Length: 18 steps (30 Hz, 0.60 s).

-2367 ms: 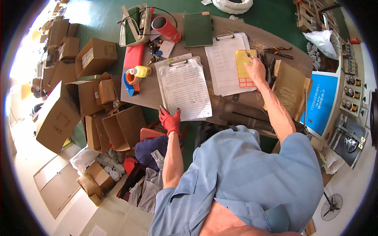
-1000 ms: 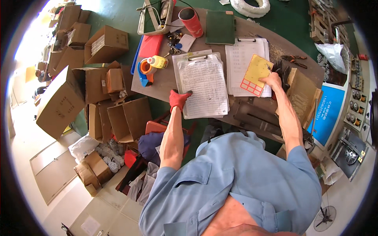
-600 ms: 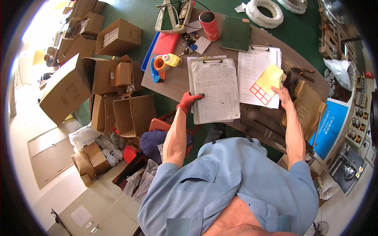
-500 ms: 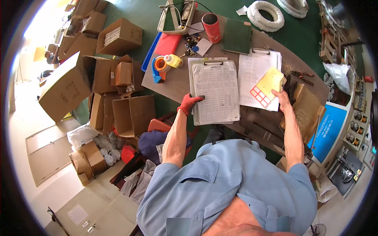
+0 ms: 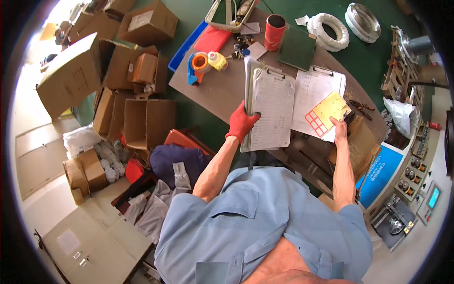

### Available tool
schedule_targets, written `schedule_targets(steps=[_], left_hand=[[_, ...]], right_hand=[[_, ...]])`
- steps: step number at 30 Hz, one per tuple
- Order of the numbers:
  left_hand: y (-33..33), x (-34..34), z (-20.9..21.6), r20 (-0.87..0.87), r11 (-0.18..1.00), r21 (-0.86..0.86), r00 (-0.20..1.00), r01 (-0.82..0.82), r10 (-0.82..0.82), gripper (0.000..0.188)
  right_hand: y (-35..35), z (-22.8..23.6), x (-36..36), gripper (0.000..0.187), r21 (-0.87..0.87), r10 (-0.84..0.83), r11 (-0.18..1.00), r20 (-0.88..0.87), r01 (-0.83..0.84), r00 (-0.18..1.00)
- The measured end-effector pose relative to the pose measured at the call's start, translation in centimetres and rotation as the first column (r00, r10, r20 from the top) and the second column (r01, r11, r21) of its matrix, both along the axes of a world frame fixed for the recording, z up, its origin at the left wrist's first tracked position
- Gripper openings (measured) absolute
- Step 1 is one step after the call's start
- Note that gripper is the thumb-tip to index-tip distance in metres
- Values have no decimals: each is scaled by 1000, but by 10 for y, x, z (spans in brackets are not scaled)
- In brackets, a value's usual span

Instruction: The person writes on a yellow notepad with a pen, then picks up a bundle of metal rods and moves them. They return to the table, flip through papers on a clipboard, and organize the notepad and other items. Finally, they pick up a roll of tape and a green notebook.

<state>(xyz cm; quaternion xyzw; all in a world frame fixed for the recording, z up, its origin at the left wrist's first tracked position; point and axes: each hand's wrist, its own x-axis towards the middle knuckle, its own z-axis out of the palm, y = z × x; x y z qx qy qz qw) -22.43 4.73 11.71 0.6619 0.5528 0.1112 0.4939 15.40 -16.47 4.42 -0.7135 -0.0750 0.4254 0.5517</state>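
The form clipboard (image 5: 272, 109) is clasped at its left edge by the red-gloved left hand (image 5: 242, 123), the thumb laid over the front and the fingers hidden behind. The yellow card (image 5: 331, 111), marked with a red grid, is pinched at its right side by the bare right hand (image 5: 339, 128); a small dark item is also seen at these fingers, too indistinct to be named.

In the earliest frame the form clipboard is laid flat and is touched by the glove only near its lower left corner; now it is gripped higher and its left edge is tipped up, with more sheets shown behind. Whether its lower edge is supported by the table (image 5: 217, 94) cannot be told. The yellow card, at first held nearly square over the second clipboard (image 5: 307, 92), is now slanted across the lower right of those papers. The second clipboard is left lying on the table, just beside the form clipboard. The pliers (image 5: 362, 108) are seen to the right, near the card.
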Motion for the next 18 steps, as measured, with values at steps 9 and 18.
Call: schedule_targets(steps=[9, 18], left_hand=[[-44, 49, 38, -227, 996, 61, 973, 66, -50, 108], [-48, 56, 44, -173, 999, -12, 984, -34, 31, 117]], right_hand=[[-4, -9, 14, 43, -78, 12, 997, -200, -29, 980], [-4, -8, 21, 42, -140, 37, 988, -185, -63, 982]])
